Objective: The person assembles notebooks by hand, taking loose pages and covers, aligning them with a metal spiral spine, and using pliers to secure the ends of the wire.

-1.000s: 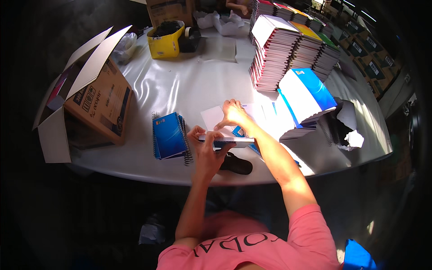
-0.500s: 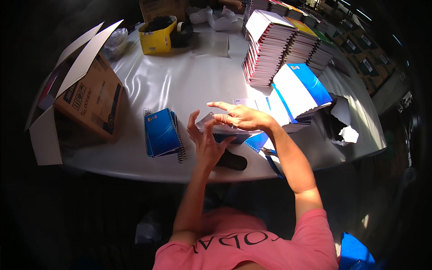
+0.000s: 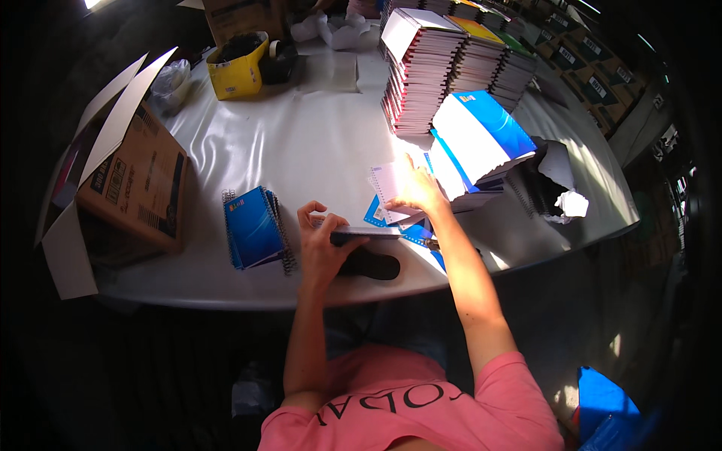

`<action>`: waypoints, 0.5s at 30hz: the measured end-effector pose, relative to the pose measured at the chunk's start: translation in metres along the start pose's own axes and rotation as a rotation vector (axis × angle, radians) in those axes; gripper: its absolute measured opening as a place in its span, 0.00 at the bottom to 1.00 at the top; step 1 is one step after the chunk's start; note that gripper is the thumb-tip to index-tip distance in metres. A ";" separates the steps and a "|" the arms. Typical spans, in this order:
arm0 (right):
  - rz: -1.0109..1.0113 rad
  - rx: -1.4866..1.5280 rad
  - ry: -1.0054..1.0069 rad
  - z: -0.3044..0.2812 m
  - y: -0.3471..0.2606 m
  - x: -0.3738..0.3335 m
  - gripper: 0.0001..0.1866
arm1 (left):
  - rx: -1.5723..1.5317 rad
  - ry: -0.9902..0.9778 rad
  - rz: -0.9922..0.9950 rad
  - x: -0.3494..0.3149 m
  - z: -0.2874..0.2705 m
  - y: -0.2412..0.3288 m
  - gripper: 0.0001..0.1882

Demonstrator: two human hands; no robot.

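Observation:
My left hand (image 3: 322, 242) pinches a thin dark-backed block of sheets (image 3: 372, 232) near the table's front edge, holding it almost edge-on. My right hand (image 3: 420, 189), bright with sunlight, reaches to the right, its thumb and fingers round a small pad of white hole-punched sheets (image 3: 386, 183); its far fingers are washed out. Under that pad lie blue punched covers (image 3: 374, 211). A black oblong object with a rounded end (image 3: 374, 266) sits below the held block. Pliers (image 3: 432, 244) lie partly hidden beside my right forearm.
Blue spiral notebooks (image 3: 254, 228) and an open carton (image 3: 135, 184) are on the left. Farther right stand a blue-covered stack (image 3: 481, 139) and tall notebook stacks (image 3: 425, 71). A yellow container (image 3: 237, 74) is at the back; black wire coils (image 3: 538, 184) lie right.
My right hand has left the block in my left hand and moved down onto the white punched pad. My left hand keeps the block, now lower and flatter. The view has shifted slightly.

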State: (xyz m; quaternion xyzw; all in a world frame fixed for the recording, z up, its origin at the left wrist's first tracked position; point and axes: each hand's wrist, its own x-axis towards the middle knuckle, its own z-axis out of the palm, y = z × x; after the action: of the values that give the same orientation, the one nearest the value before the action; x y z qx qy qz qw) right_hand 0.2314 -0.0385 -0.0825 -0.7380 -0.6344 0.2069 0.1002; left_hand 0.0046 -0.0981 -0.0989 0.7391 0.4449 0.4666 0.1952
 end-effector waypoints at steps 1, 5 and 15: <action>0.012 0.002 -0.005 -0.001 0.005 0.004 0.62 | -0.019 -0.011 0.016 0.000 0.000 0.001 0.21; -0.114 0.100 -0.055 0.015 0.025 0.028 0.55 | -0.050 -0.018 0.068 -0.004 -0.001 -0.001 0.20; -0.260 0.717 -0.096 -0.023 -0.006 0.025 0.21 | -0.088 -0.004 0.132 -0.005 -0.003 -0.006 0.21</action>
State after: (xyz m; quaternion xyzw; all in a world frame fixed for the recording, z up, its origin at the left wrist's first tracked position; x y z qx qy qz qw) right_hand 0.2387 -0.0098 -0.0635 -0.5591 -0.6141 0.4355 0.3475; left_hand -0.0015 -0.0999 -0.1042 0.7586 0.3738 0.4959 0.1972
